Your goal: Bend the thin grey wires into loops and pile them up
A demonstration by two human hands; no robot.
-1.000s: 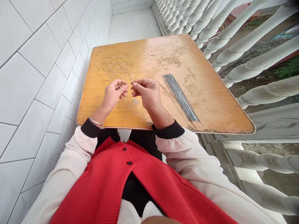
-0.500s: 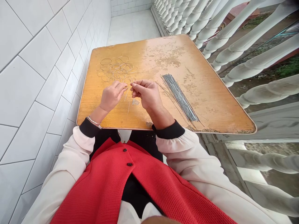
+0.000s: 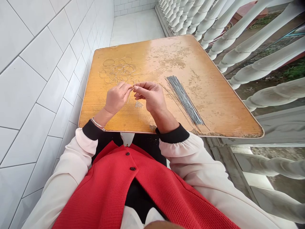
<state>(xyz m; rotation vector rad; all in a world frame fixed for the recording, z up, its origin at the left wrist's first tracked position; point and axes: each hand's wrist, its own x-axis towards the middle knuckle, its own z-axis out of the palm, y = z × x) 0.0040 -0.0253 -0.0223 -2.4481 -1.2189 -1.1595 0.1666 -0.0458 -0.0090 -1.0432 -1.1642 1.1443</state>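
My left hand (image 3: 116, 98) and my right hand (image 3: 151, 95) meet fingertip to fingertip above the near left part of the table (image 3: 152, 66). Both are closed in a pinch on a thin metal wire (image 3: 129, 97), whose pale ends hang below the fingers. How the wire bends between the fingertips is hidden. Just beyond my hands lies a loose heap of wire rings (image 3: 120, 70). To the right of my right hand rests a bundle of straight grey wires (image 3: 184, 100), with a few single wires beside it.
A white tiled wall (image 3: 47, 79) runs close along the left side. White balusters (image 3: 238, 57) line the right side, beyond the table's edge. The wooden tabletop is worn, with flaked patches. My red vest (image 3: 114, 187) is close to the near edge.
My left hand has moved slightly right, so the fingertips of both hands now come together. The wire ends below the fingers have shifted. The heap and bundle lie as before.
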